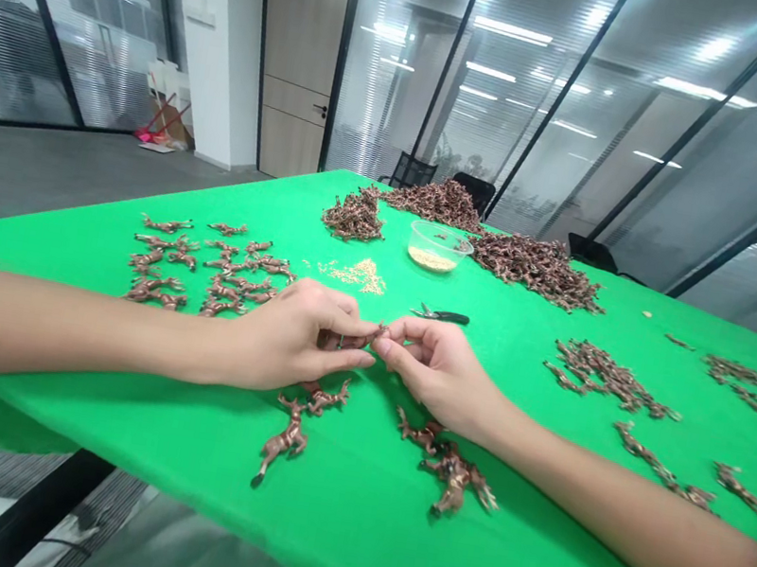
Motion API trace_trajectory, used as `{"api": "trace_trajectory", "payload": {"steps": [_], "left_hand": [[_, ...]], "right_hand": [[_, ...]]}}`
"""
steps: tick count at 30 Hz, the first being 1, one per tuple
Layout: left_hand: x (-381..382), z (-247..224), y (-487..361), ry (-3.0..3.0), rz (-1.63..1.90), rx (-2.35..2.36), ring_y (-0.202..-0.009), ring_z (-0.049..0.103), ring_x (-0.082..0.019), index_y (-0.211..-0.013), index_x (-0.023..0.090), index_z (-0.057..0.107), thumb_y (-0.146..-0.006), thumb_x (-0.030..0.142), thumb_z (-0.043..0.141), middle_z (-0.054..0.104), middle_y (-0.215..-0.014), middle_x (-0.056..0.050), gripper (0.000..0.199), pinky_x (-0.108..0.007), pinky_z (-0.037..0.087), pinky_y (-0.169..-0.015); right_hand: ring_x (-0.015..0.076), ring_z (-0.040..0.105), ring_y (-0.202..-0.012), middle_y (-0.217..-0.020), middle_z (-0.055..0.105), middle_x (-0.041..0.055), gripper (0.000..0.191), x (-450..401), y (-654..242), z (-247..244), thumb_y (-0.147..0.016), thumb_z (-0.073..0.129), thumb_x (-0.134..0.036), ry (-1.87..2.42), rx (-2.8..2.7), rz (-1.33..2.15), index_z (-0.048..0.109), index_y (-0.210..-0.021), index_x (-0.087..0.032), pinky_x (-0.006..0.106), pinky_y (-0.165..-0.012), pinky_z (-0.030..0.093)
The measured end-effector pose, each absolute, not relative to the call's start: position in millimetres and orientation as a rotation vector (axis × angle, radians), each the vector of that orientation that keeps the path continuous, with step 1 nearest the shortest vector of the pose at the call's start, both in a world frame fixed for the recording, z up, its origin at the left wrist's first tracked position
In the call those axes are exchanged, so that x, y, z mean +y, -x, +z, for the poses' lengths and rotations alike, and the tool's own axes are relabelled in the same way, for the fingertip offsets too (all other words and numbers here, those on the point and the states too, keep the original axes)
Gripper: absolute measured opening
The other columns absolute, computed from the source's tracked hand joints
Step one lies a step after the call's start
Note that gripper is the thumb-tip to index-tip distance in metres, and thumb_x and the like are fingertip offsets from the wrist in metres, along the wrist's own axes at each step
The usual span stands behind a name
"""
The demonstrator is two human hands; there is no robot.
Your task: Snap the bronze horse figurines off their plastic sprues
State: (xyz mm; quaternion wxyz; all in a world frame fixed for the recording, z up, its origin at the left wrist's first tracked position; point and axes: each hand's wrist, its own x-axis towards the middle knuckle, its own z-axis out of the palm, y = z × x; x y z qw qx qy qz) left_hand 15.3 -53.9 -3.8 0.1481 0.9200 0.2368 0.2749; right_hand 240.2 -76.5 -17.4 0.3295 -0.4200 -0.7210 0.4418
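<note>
My left hand (313, 335) is closed around a small brown animal figurine (382, 328), mostly hidden by the fingers. The thumb and forefinger of my right hand (434, 364) are pinched together at the figurine's end; what lies between these fingertips is too small to make out. Below my hands, on the green cloth (351, 548), lie loose horse-like figurines (285, 441) at the left and a small cluster of figurines (455, 478) at the right. Just beyond my right hand are pliers (441, 315) with dark handles.
Several figurines (227, 284) lie in rows at the left. A clear plastic tub (438, 247) holds pale yellow bits, with a loose pile of bits (366, 274) beside it. Large figurine heaps (539, 269) stand behind; smaller groups (612, 373) lie at the right.
</note>
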Motion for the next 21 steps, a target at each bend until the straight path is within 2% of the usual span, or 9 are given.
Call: {"api": "trace_trajectory", "payload": {"steps": [15, 21], "left_hand": [[-53.7, -0.6, -16.5, -2.455, 0.795, 0.707, -0.066, 0.057, -0.013, -0.094, 0.013, 0.077, -0.094, 0.032, 0.065, 0.068, -0.076, -0.003, 0.023, -0.025, 0.041, -0.061], [-57.0, 3.1, -18.0, -2.257, 0.737, 0.767, -0.063, 0.061, -0.014, -0.1, 0.013, 0.078, -0.094, 0.039, 0.064, 0.072, -0.073, -0.003, 0.03, -0.022, 0.046, -0.055]], "right_hand": [[0.0042, 0.026, -0.042, -0.055, 0.038, -0.0092, 0.041, -79.3, -239.6, -13.2, -0.086, 0.071, -0.055, 1.136, -1.844, 1.125, 0.06, -0.088, -0.016, 0.02, -0.038, 0.013], [0.0043, 0.032, -0.042, -0.06, 0.049, -0.0063, 0.041, -76.1, -239.8, -14.5, -0.086, 0.072, -0.055, 1.127, -1.842, 1.131, 0.062, -0.09, -0.016, 0.02, -0.037, 0.017]]}}
